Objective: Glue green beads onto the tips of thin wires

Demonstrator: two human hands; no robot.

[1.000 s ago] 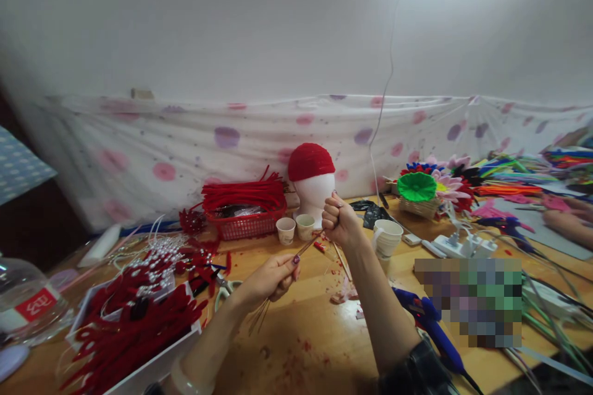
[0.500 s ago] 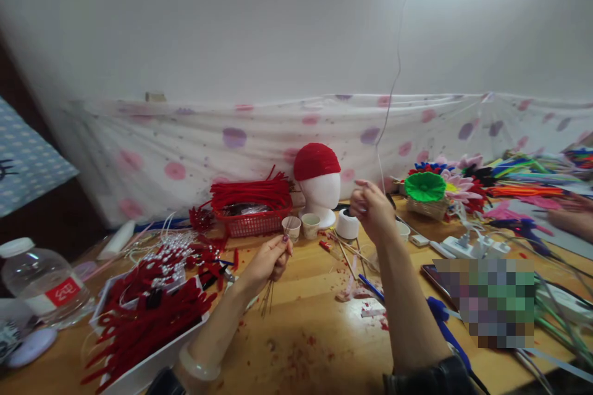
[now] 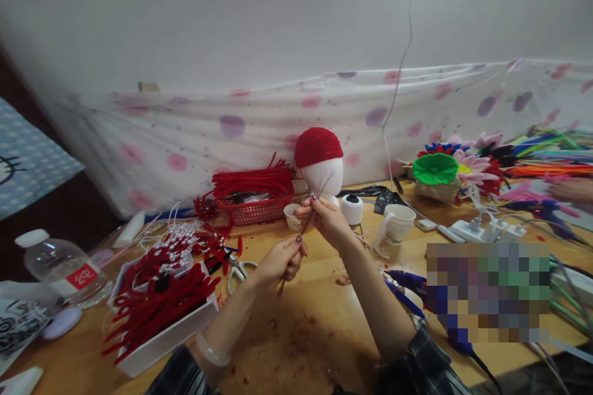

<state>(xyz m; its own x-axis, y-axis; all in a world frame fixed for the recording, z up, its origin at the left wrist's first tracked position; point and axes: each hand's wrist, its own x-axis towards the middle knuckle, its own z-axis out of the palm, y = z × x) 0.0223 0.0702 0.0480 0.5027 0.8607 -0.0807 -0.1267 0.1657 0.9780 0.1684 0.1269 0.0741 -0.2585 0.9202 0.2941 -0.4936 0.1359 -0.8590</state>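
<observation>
Two wearer's hands [image 3: 280,261] [image 3: 328,222], one mannequin head [image 3: 327,173]

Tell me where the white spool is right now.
In the head view, the spool stands right of centre, just right of the right hand and the mannequin head; a white cup is farther right.
</observation>
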